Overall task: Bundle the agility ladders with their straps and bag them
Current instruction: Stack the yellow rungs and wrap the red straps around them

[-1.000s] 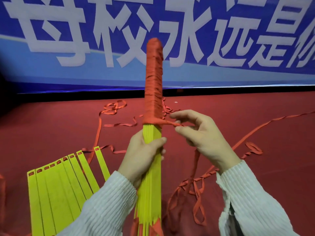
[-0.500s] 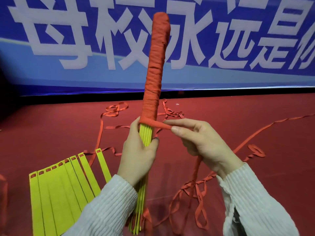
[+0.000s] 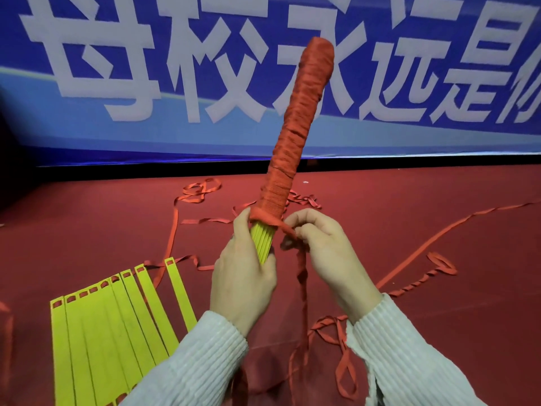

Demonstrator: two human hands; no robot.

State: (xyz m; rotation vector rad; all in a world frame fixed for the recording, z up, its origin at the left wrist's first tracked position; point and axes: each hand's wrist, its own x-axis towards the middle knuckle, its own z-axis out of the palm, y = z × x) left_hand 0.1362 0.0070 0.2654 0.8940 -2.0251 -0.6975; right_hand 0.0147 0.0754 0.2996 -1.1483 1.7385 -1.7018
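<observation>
White knit sleeves sit closest to me, one on each arm. My left hand [image 3: 244, 276] grips the yellow rungs [image 3: 263, 241] of the ladder bundle, fingers curled tight round them. My right hand [image 3: 325, 244] is just beside it, and its fingers [image 3: 298, 221] pinch the red strap [image 3: 285, 228] where it leaves the bundle.

I judge I am about halfway down the wrap. To do it well, I want to pull the strap snug and lay each turn right next to the last one, with no yellow gap showing. My left hand should hold the rungs flat together so they do not fan out.

Loose strap [image 3: 303, 288] hangs down below my right hand and could twist, so I should smooth it first.

To my left, a second ladder [image 3: 117, 317] lies spread on the red floor [image 3: 439, 332], not yet bundled.

Higher up, the wrapped part [image 3: 298, 127] of the bundle tilts right. Behind it hangs a blue banner [image 3: 117, 136]. I see no bag.
</observation>
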